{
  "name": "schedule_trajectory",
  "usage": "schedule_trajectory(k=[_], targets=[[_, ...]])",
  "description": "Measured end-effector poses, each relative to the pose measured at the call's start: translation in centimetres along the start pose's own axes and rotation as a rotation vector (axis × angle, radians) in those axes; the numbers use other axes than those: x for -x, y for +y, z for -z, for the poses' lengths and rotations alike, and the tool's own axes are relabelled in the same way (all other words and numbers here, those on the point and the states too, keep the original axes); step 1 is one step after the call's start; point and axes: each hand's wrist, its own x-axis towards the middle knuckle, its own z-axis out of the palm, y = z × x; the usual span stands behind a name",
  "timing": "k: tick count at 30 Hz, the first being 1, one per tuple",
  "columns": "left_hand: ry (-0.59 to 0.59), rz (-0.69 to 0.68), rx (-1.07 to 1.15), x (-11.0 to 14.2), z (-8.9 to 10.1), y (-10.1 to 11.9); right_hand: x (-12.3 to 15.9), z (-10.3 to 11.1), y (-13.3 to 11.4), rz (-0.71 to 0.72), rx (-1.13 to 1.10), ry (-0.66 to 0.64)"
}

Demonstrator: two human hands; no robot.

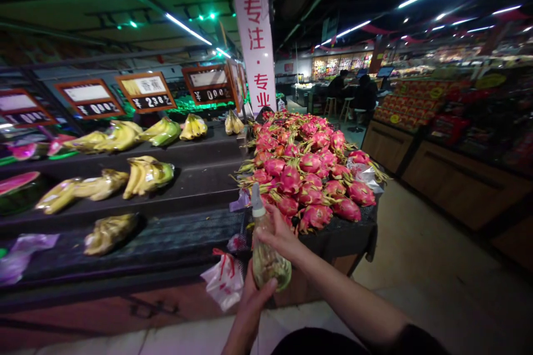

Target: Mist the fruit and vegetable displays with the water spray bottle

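Note:
A clear spray bottle (268, 266) with a white collar and a pale upright head is held between my two hands, in front of the fruit stand. My left hand (255, 295) is closed around its lower part, thumb across the front. Higher up, my right hand (280, 237) grips the bottle just below the collar. Some greenish liquid seems to fill it in part. Right behind the bottle lies a heap of pink dragon fruit (310, 194). A white plastic bag (225, 283) with red handles hangs at the stand's edge, left of my hands.
Wrapped bananas (147, 177) lie on stepped black shelves (195, 177) at left, under price signs (145, 93). A cut watermelon (19, 191) is at the far left. A white pillar (254, 38) rises behind. Across the aisle floor (408, 233) are boxed goods (416, 99); people sit farther back.

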Motion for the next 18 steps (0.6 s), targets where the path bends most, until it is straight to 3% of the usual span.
schedule_trajectory(k=[4,9,18], targets=[[0.147,-0.055,-0.063,-0.4,2.8,1.0,-2.9,-3.7,-0.3,-0.072,-0.080,-0.101],[0.185,-0.084,-0.044,-1.2,4.0,1.8,-5.1,-5.0,-1.3,-0.198,-0.156,-0.266],[0.065,0.017,-0.006,-5.7,3.5,2.0,-8.1,-3.4,-1.5,-0.127,-0.041,-0.085]])
